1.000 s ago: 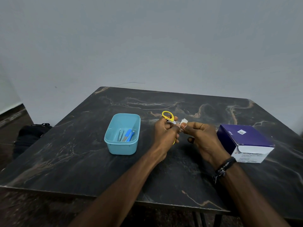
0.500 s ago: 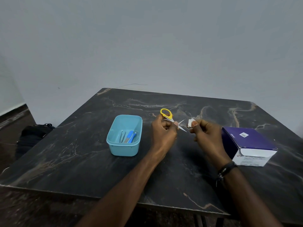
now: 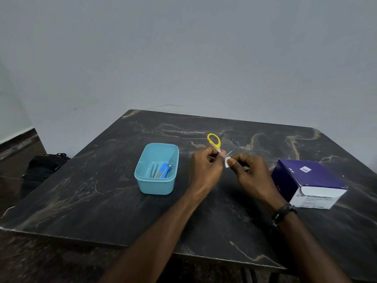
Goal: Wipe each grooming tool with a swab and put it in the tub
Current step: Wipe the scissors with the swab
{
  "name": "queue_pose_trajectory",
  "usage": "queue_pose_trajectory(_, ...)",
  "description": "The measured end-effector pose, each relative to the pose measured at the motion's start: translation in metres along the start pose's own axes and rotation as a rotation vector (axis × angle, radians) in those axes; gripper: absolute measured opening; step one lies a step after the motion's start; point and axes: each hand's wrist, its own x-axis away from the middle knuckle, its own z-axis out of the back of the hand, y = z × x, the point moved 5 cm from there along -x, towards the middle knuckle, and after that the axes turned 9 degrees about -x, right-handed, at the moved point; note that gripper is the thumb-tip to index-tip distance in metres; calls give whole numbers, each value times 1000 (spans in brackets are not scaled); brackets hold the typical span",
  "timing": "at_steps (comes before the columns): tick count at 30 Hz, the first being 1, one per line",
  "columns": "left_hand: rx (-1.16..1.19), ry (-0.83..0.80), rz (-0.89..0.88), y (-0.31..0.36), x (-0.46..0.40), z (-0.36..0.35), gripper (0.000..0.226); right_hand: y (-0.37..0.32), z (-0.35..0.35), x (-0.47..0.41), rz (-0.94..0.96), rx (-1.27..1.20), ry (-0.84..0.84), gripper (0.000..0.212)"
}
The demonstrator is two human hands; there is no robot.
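STEP wipe scissors (image 3: 214, 142) | mid-table, just right of tub (image 3: 156, 168) | left hand (image 3: 206, 168) clamps them at pivot | right hand (image 3: 252, 174) pinches swab (image 3: 227, 161) | draw along each blade toward tip, fingers off edges.

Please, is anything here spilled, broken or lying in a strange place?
Nothing stands out. The tub stands upright with tools inside, the box sits flat on the table, and the left hand holds the scissors beside the swab in the right hand.
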Motion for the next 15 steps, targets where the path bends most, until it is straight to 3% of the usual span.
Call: queue_pose_trajectory(15,16,-27,47,2,2,-1,29,-1,-2,1,-40,-100,-69,13)
